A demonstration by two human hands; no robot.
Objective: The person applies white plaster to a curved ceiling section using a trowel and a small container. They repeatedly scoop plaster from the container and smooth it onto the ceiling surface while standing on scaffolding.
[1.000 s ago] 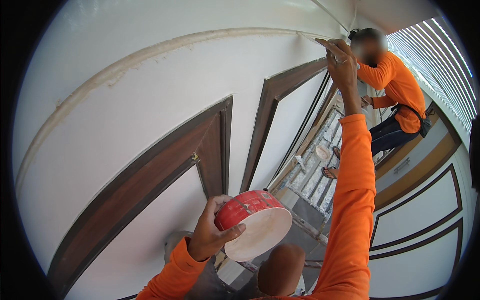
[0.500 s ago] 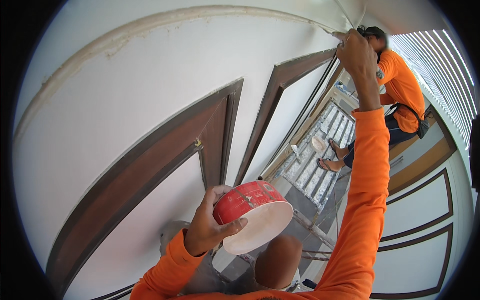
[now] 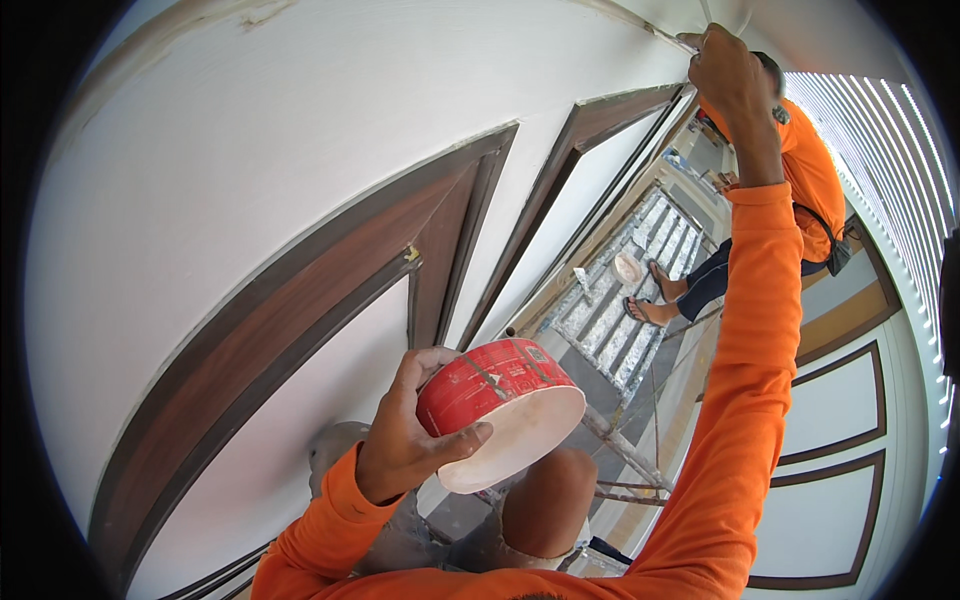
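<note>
My left hand [image 3: 405, 430] is wrapped round a cut-down red plastic tub [image 3: 497, 385], with the thumb over its lip. The tub is tilted, its pale, whitish inside turned toward me, and grey smears mark its red wall. High up on the right, my right hand [image 3: 735, 75] is closed, fingers toward the moulding [image 3: 640, 22] along the top of the white wall [image 3: 280, 150]. What those fingers grip, if anything, is too small to make out.
Brown-framed panels [image 3: 330, 260] line the wall on the left. Ahead, a co-worker in an orange top [image 3: 815, 175] stands on a spattered slatted platform [image 3: 625, 310], beside a pale bowl [image 3: 627, 269]. Scaffold bars [image 3: 620, 445] run below, close to my bent knee [image 3: 550, 500].
My view has shifted, so the moulding appears higher. My right hand has moved slightly up and right along it. The co-worker's head has turned away; the tub stays in my left hand.
</note>
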